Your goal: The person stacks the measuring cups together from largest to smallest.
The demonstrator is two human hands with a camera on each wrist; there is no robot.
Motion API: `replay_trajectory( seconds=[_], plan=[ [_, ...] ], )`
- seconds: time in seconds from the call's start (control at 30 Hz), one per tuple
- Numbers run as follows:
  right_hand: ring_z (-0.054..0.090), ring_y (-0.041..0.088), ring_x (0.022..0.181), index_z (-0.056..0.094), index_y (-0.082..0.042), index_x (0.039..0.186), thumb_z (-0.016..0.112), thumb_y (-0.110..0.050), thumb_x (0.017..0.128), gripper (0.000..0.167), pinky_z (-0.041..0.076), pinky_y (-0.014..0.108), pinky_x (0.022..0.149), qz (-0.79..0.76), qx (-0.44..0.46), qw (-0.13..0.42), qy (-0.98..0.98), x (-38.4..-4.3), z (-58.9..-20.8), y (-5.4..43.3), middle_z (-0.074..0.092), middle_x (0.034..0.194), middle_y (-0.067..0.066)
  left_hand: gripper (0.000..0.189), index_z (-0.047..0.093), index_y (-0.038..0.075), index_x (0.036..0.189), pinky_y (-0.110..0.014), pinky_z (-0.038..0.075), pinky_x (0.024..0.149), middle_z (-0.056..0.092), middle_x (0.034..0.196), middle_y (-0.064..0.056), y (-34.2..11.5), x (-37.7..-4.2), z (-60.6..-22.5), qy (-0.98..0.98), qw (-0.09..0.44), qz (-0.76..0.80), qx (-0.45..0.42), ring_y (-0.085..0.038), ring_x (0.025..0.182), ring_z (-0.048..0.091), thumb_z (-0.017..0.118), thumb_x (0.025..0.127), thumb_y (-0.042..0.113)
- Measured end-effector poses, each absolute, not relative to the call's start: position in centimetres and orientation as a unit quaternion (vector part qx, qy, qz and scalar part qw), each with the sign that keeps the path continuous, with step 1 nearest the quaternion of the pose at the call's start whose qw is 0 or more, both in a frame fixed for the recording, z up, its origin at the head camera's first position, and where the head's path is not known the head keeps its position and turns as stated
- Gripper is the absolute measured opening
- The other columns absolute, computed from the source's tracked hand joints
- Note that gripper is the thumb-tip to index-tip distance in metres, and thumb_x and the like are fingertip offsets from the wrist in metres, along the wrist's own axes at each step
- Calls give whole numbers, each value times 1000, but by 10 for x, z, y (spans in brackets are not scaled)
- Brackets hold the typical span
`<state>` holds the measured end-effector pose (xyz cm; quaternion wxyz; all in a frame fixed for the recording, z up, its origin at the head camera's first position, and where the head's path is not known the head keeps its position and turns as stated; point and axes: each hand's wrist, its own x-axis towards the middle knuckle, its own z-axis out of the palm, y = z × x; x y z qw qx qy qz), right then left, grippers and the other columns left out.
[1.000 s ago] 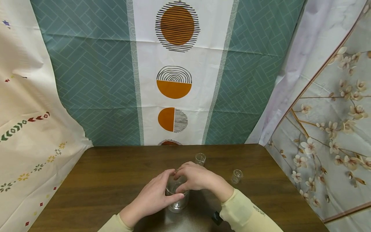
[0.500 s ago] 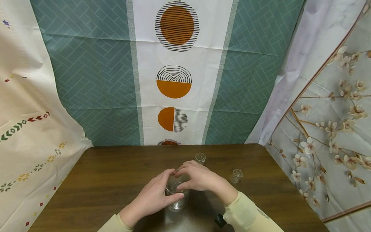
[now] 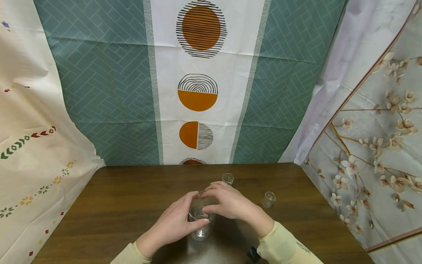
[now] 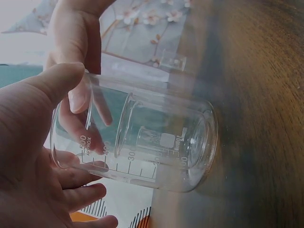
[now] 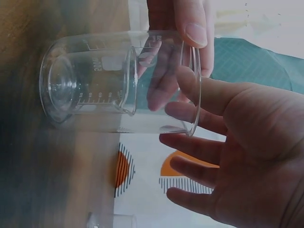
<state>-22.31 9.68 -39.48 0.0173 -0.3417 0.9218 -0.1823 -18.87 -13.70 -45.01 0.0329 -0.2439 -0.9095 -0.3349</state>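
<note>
A large clear glass beaker [image 3: 200,234] stands upright on the table, with a smaller beaker [image 5: 97,85] upright inside it, near its bottom. My left hand [image 3: 174,222] holds the large beaker near its rim, thumb on the near side and fingers round the far side. At the mouth of the beaker, my right hand [image 3: 227,200] has its thumb and index finger at the rim. Its other fingers [image 5: 192,171] are spread loosely outside the glass, and nothing is seen between thumb and fingers. The inner beaker sits below the right fingertips, apart from them.
Two more small beakers are on the brown wooden table [image 3: 132,198]: one behind my right hand, a small beaker [image 3: 227,178], and one to the right, another small beaker [image 3: 269,199]. A patterned curtain [image 3: 115,110] hangs along the far table edge.
My right hand has shifted slightly up and to the right, its thumb moving away from the inner beaker. The left hand and the large beaker have stayed in place.
</note>
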Motion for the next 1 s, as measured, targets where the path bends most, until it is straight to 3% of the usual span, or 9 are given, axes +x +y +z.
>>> replay_trajectory(
  seconds=[0.23,0.57,1.0],
  plan=[
    [52,32,147,80,-16,132,83,-37,101,38,42,58,121,-195,-338,-9,920,-219,-399,99,70,142,4,91,49,6,158,-64,50,108,62,152,-8,-137,-189,-449,-908,31,-342,-241,-35,136,62,84,94,61],
    [51,33,150,79,-18,134,80,-38,103,36,42,60,121,-217,-340,-55,913,-213,-406,105,68,143,3,97,49,6,158,-64,51,107,62,152,-8,-137,-188,-448,-907,27,-343,-242,-35,134,62,78,93,72],
    [49,30,151,77,-19,137,76,-43,106,39,44,60,119,-220,-340,-88,910,-210,-413,109,67,147,3,89,48,4,158,-65,51,107,62,152,-9,-136,-188,-449,-907,29,-343,-241,-36,135,62,86,95,54]
  ],
)
